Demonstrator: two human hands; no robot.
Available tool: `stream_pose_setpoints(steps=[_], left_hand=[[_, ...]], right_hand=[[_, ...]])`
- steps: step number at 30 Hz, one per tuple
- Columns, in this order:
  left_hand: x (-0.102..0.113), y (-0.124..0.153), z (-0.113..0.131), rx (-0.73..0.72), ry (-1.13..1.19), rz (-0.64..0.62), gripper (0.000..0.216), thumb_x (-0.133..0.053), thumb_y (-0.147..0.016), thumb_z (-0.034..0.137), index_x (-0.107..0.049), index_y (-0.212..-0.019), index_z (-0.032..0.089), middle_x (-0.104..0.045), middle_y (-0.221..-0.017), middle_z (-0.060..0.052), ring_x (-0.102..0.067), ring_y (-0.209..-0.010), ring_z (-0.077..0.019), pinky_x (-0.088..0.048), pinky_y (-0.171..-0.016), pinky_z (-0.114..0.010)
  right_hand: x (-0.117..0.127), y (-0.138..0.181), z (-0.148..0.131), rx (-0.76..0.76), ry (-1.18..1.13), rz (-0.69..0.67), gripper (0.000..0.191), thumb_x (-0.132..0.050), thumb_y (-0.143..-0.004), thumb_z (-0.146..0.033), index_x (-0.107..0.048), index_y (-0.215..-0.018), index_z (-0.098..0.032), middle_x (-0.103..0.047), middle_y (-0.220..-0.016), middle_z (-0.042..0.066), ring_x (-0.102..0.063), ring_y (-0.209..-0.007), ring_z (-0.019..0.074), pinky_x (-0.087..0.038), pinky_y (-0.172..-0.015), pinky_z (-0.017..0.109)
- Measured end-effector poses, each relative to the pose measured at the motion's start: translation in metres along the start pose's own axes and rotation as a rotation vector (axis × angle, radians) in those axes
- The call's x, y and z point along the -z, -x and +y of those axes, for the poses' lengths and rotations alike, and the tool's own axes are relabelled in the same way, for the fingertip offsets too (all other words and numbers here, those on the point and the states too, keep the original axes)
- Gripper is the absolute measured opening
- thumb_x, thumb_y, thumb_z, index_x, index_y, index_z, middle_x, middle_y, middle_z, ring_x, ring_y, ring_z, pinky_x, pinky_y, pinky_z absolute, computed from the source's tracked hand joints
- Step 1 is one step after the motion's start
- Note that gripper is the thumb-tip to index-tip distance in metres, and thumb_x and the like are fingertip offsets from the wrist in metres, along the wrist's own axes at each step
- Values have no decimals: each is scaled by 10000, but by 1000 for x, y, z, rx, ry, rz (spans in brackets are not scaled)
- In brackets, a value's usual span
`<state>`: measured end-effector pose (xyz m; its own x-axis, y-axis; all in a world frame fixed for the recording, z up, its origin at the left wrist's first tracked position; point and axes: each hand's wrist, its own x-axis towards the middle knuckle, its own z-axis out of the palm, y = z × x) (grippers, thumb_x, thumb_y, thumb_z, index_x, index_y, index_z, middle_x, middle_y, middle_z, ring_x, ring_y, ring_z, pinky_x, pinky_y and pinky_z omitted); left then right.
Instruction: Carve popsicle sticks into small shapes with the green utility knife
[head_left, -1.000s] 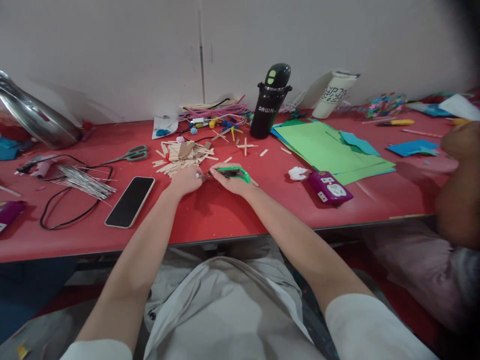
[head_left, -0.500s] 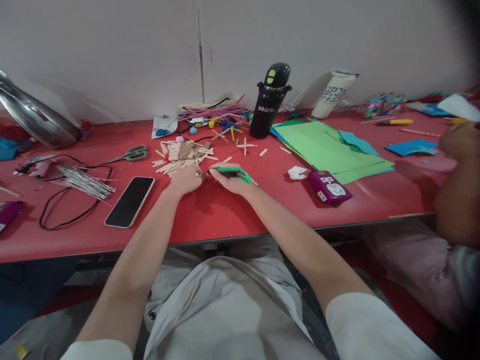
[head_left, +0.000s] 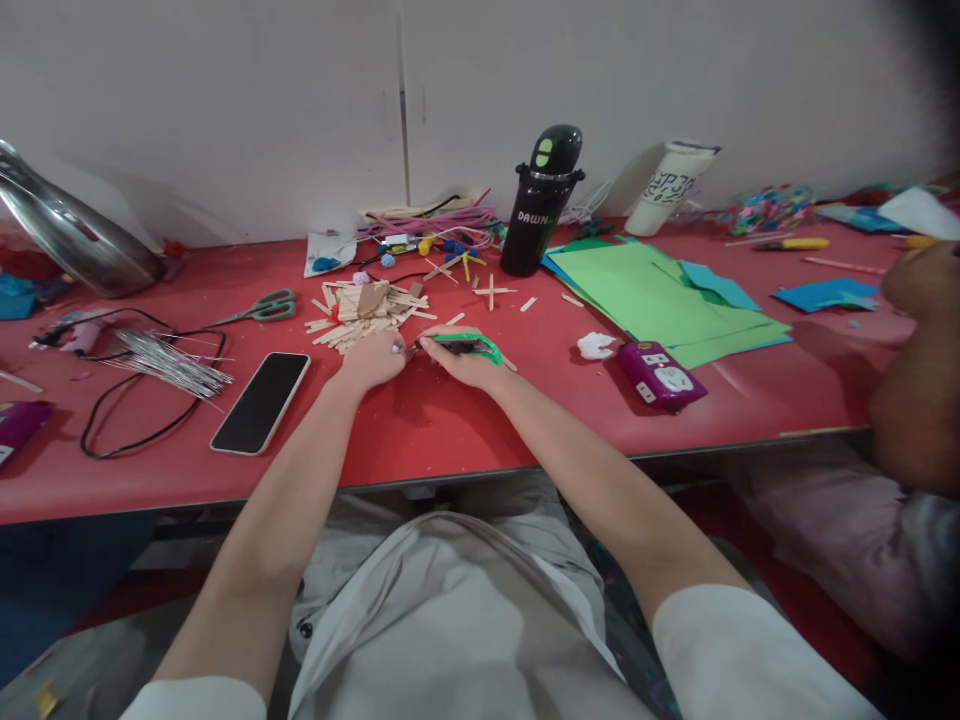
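Hardly anything has moved since before. The right grip (head_left: 470,370) wraps around a green tool (head_left: 469,346) near the wooden sticks (head_left: 367,308) on the red worktop (head_left: 427,440). The left grip (head_left: 371,360) curls tight beside it; I can't tell around what.

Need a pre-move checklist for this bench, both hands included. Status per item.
1. Green-and-black tool held in right hand: ok.
2. Left hand well away from the tool: not ok, the fingers of the two hands are close together.
3. Tool's working tip plainly visible: cannot tell, too small and partly hidden.
4. Left hand's grip on a piece: cannot tell, fingers hide it.
5. Phone not under left forearm: ok, lies beside it.
6. Scissors apart from both hands: ok, left of the wooden stick pile.
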<state>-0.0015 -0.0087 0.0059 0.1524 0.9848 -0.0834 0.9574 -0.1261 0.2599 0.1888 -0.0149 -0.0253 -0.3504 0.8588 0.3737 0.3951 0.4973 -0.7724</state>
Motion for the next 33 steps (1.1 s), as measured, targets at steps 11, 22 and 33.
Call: stream_pose_setpoints(steps=[11,22,33], left_hand=[[-1,-1,2,16,-1,-1,295,-532,-863,320,-755,-1039,241,-750,-1216,-112,-662,-1143,-339,-524,-953,-454],[1,1,6,16,-6,1,322,-513,-845,266,-759,-1052,255,-751,-1199,-92,-659,-1148,-315,-519,-950,-433],[4,1,3,3,7,19,298,-487,-886,293,-749,-1012,228,-754,-1187,-98,-663,-1132,-306,-516,-935,-417]], right_hand=[[-4,0,-2,39,37,-22,341,-439,-932,-470,-672,-845,-237,-728,-904,50,-687,-866,204,-548,-844,331],[4,2,-8,43,80,-48,237,-511,-907,-387,-669,-913,-210,-711,-846,35,-644,-785,191,-476,-738,295],[4,2,-5,17,-34,-45,314,-504,-919,-445,-690,-931,-193,-690,-796,27,-617,-722,167,-481,-738,297]])
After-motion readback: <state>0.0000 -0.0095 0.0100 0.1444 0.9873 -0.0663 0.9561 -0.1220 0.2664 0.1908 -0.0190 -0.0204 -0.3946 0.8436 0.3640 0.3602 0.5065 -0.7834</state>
